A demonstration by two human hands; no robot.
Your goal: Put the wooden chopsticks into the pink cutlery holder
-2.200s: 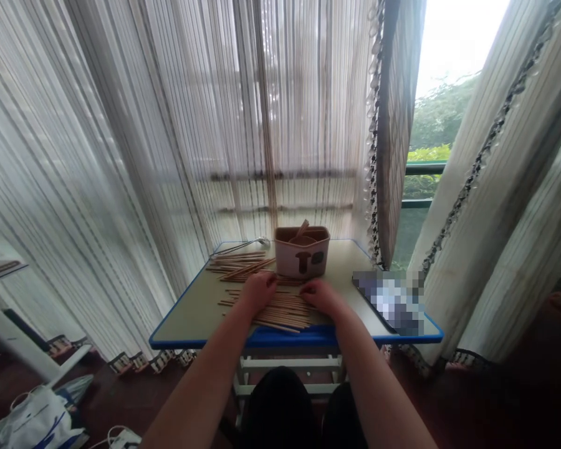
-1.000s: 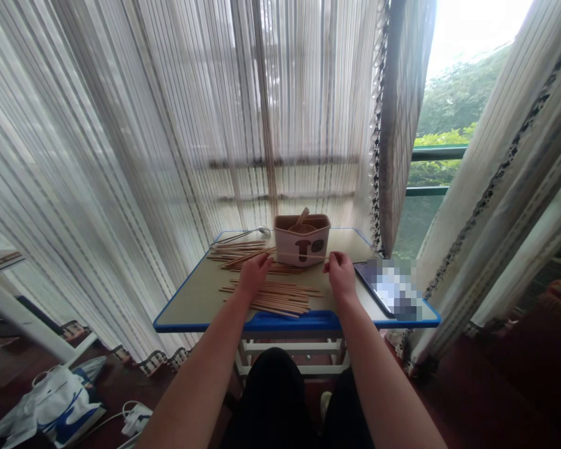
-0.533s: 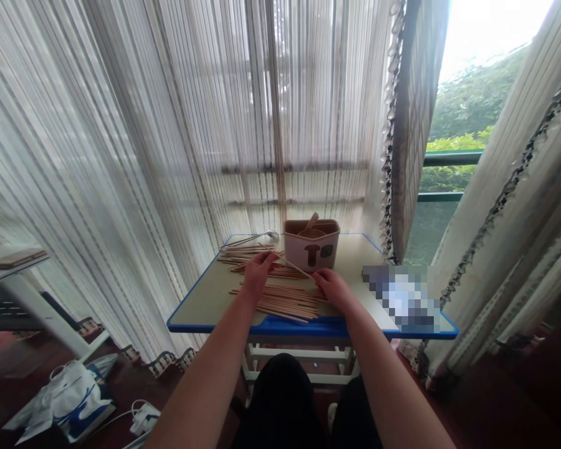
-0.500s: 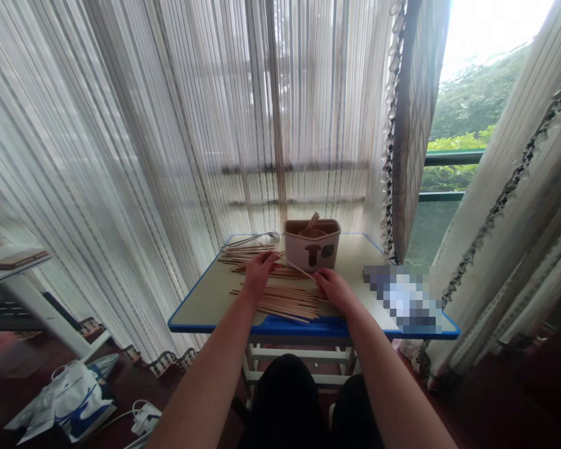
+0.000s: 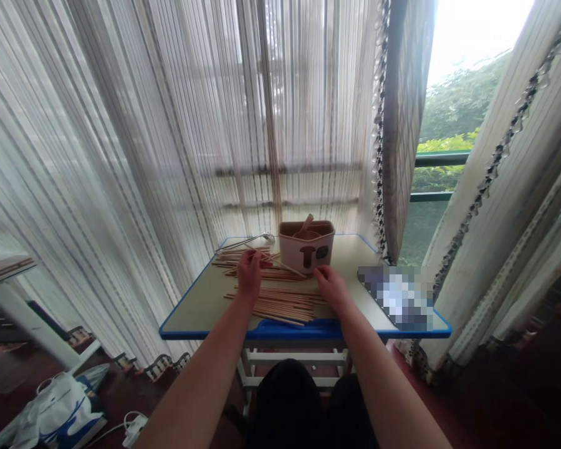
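Observation:
My left hand [image 5: 249,272] is closed, pinching a thin wooden stick [image 5: 283,264] that slants from the far pile toward the holder. It hovers over the far pile of sticks [image 5: 236,256]. My right hand [image 5: 330,284] rests with bent fingers at the right end of the near pile of sticks [image 5: 275,303], just in front of the pink holder [image 5: 307,249]. What its fingertips grip is too small to see. The holder has a brown mushroom print, and a wooden utensil stands in it.
The sticks lie on a small table with a blue rim [image 5: 299,329]. A metal ladle [image 5: 257,240] lies at the back left, and a flat blurred device [image 5: 395,297] at the right. Curtains hang close behind and beside the table. A bag [image 5: 58,415] and a cable lie on the floor at left.
Earlier both hands held one stick between them. The right hand let go and dropped to the near pile. The left hand carried the stick back over the far pile.

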